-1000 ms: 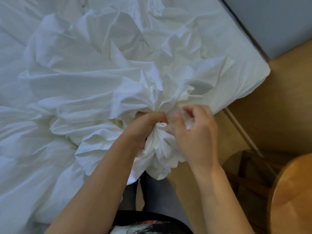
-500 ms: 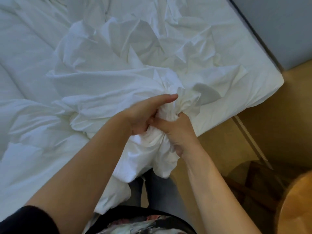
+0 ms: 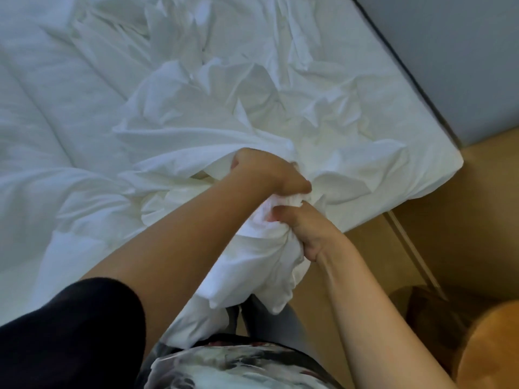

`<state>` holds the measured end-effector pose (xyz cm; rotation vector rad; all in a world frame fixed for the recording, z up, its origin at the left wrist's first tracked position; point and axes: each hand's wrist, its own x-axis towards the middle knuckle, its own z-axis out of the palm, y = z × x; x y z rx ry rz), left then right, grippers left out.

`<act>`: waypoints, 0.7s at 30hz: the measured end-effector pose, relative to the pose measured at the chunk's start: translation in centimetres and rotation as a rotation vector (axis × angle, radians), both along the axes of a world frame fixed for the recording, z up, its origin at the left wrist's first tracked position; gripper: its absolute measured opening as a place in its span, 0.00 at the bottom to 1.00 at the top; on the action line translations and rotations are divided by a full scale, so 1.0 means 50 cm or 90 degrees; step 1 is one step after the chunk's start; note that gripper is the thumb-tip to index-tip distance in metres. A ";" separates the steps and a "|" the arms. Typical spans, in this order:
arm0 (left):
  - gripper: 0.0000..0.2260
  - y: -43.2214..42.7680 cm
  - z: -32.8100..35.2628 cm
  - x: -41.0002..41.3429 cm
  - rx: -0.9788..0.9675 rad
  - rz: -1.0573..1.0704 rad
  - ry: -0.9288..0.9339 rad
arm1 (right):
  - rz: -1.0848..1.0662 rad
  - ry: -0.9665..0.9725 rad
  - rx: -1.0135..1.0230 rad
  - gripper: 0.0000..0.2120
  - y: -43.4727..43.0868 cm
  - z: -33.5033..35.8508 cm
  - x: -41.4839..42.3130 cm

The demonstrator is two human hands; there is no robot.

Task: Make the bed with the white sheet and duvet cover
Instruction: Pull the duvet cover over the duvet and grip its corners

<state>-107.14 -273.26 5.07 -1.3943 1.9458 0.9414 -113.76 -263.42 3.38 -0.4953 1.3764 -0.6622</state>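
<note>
At the near corner of the bed (image 3: pixel 432 175), left grip (image 3: pixel 269 172) is clenched on a bunched fold of the white duvet cover (image 3: pixel 224 122). Right grip (image 3: pixel 306 231), just below, grasps the same bunch, which hangs off the bed edge. Rest of the cover lies crumpled on the sheet (image 3: pixel 323 37). Wooden floor (image 3: pixel 463 234) at right.

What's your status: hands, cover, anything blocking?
Left grip and right grip both clutching bunched white cover at the bed edge. Cover crumpled, not spread. Nothing blocking; wooden stool off to the right.
</note>
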 end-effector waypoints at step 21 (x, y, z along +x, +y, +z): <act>0.13 -0.002 0.003 0.092 0.105 0.527 0.525 | 0.130 -0.033 0.035 0.26 -0.020 -0.016 -0.026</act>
